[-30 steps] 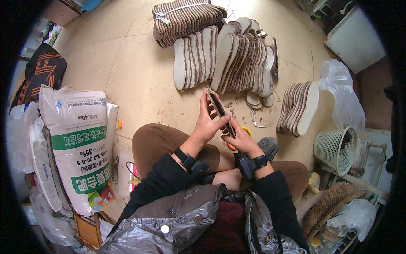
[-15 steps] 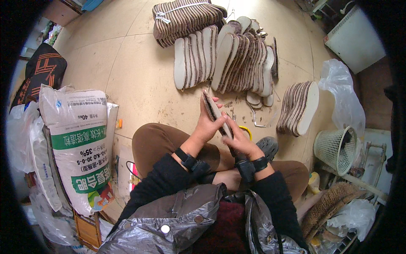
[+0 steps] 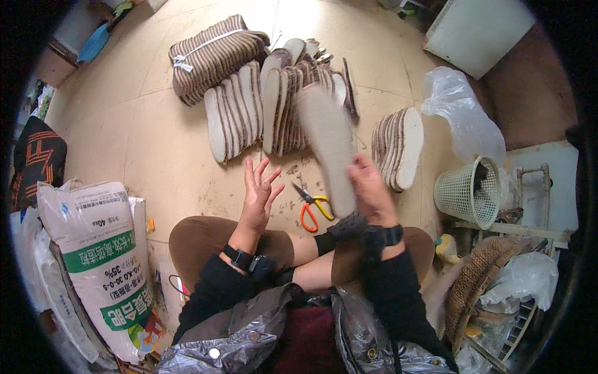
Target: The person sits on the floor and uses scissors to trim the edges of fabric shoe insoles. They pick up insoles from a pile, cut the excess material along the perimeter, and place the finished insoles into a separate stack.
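Note:
My right hand (image 3: 372,190) grips a pale insole (image 3: 327,134) by its edge, raised and blurred by motion. Apart from it, my left hand (image 3: 256,193) is open, fingers spread, holding nothing. On the floor between the hands lie scissors (image 3: 307,209) with one red and one yellow handle. Beyond them, rows of insoles (image 3: 235,112) with pale faces and brown fuzzy edges stand on their sides, partly hidden by the raised insole. To the right of my right hand stands a smaller row of insoles (image 3: 398,149).
A tied bundle of insoles (image 3: 215,53) lies at the far left. A large white sack (image 3: 93,249) stands at left. At right are a plastic bag (image 3: 464,112), a white perforated basket (image 3: 467,193) and a woven straw item (image 3: 486,287). Dark scraps litter the floor.
Both hands held the insole together; now my left hand has let go and moved left. My right hand has swung the insole up and right. The scissors have come into full view.

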`<state>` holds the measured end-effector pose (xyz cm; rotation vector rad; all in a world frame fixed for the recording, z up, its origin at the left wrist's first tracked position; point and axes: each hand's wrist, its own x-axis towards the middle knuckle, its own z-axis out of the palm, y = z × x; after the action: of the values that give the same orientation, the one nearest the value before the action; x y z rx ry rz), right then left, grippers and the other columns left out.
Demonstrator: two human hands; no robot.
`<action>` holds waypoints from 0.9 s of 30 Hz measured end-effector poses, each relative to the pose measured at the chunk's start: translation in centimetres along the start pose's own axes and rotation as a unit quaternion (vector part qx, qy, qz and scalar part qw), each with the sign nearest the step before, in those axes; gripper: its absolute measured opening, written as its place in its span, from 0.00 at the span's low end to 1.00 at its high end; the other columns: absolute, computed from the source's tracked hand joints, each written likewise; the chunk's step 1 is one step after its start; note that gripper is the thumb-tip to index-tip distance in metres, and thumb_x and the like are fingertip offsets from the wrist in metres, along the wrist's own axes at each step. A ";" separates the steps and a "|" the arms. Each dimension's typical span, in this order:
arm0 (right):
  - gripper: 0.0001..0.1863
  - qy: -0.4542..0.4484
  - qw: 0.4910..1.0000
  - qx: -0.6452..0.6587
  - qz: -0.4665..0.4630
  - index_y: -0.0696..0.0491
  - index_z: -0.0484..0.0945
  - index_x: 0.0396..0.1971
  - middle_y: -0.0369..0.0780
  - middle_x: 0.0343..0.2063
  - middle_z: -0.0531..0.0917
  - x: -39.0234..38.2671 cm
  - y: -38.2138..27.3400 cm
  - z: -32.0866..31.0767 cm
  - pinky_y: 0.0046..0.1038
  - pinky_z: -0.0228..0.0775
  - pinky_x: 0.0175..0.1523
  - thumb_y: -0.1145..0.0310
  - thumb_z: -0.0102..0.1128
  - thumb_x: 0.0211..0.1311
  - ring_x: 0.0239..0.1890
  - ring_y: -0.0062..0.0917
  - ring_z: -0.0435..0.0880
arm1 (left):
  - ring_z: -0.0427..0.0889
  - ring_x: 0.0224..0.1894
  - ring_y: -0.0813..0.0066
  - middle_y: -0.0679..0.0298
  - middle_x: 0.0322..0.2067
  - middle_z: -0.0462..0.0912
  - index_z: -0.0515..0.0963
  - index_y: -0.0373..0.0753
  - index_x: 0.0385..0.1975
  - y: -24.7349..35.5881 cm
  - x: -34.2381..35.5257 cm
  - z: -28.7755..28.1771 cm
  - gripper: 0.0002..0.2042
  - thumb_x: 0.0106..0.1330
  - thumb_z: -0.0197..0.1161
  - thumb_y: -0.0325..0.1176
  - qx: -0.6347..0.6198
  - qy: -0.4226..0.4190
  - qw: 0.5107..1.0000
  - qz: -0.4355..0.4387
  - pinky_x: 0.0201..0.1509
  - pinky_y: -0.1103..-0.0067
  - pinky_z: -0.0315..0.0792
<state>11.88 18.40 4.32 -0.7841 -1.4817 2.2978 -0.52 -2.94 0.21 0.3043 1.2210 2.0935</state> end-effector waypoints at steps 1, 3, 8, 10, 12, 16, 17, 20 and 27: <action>0.15 0.069 0.997 -0.007 -0.034 0.57 0.69 0.47 0.32 0.33 0.74 -0.2 -2.0 -1.9 0.17 0.68 0.44 0.70 0.55 0.62 0.36 0.13 0.72 | 0.58 0.64 0.60 0.57 0.67 0.44 0.30 0.51 0.68 0.0 0.0 0.3 0.46 0.61 0.57 0.54 0.027 -0.001 1.000 0.000 0.61 0.65 0.61; 0.14 0.130 0.984 -0.016 -0.120 0.57 0.69 0.46 0.34 0.35 0.74 -0.4 -5.6 -6.0 0.19 0.69 0.44 0.71 0.55 0.62 0.37 0.15 0.73 | 0.59 0.64 0.60 0.57 0.67 0.45 0.30 0.50 0.68 0.0 -0.1 0.6 0.45 0.62 0.57 0.53 0.067 0.006 0.998 -0.002 0.61 0.65 0.61; 0.15 0.309 0.943 0.002 -0.123 0.61 0.70 0.46 0.39 0.39 0.77 -1.7 -6.9 -13.8 0.22 0.69 0.46 0.70 0.55 0.63 0.40 0.20 0.75 | 0.66 0.59 0.63 0.57 0.66 0.48 0.32 0.50 0.68 -0.4 -0.1 0.7 0.41 0.65 0.55 0.48 0.114 0.008 0.993 -0.014 0.57 0.69 0.66; 0.15 0.290 0.947 -0.038 -0.130 0.62 0.70 0.45 0.39 0.38 0.78 -1.0 -5.7 -15.6 0.23 0.69 0.47 0.69 0.56 0.63 0.40 0.21 0.76 | 0.67 0.58 0.64 0.57 0.66 0.48 0.32 0.50 0.68 -0.6 -0.1 0.6 0.41 0.65 0.55 0.48 0.116 0.015 0.993 -0.015 0.56 0.70 0.66; 0.14 0.325 0.940 -0.027 -0.099 0.62 0.72 0.43 0.39 0.37 0.79 0.0 -4.5 -16.7 0.23 0.69 0.46 0.69 0.57 0.62 0.38 0.22 0.77 | 0.68 0.57 0.64 0.57 0.65 0.48 0.33 0.50 0.68 -0.6 -0.1 0.5 0.41 0.66 0.55 0.47 0.119 0.019 0.993 -0.018 0.56 0.70 0.67; 0.14 0.318 0.939 -0.059 -0.112 0.62 0.73 0.41 0.39 0.35 0.79 1.7 -3.0 -17.5 0.23 0.69 0.44 0.69 0.59 0.61 0.36 0.21 0.77 | 0.69 0.55 0.66 0.57 0.65 0.49 0.34 0.50 0.68 -0.4 -0.1 0.4 0.40 0.66 0.54 0.47 0.117 0.022 0.993 -0.026 0.55 0.71 0.67; 0.15 0.321 0.938 -0.078 -0.100 0.64 0.72 0.42 0.40 0.35 0.79 1.9 -2.9 -17.7 0.23 0.69 0.44 0.69 0.59 0.60 0.36 0.22 0.77 | 0.70 0.55 0.66 0.57 0.65 0.49 0.34 0.50 0.68 -0.4 -0.2 0.4 0.40 0.66 0.54 0.47 0.113 0.020 0.993 -0.024 0.54 0.71 0.67; 0.19 0.337 0.932 -0.114 -0.065 0.66 0.71 0.45 0.42 0.37 0.79 2.8 -2.3 -17.9 0.23 0.68 0.46 0.68 0.59 0.59 0.38 0.23 0.77 | 0.70 0.55 0.66 0.58 0.65 0.50 0.34 0.50 0.68 -0.4 -0.2 0.4 0.39 0.66 0.54 0.46 0.116 0.013 0.993 -0.024 0.54 0.72 0.67; 0.30 0.381 0.900 -0.204 -0.049 0.67 0.66 0.52 0.48 0.46 0.75 3.5 -1.7 -17.5 0.27 0.67 0.50 0.62 0.62 0.56 0.46 0.29 0.74 | 0.69 0.56 0.66 0.58 0.64 0.53 0.39 0.47 0.68 -1.0 -0.2 0.3 0.36 0.67 0.54 0.42 0.121 -0.001 0.992 -0.037 0.55 0.73 0.67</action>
<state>19.28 33.93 -0.75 -1.4627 -1.5391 1.3272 0.19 -2.53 -0.47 0.3637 1.4646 1.8839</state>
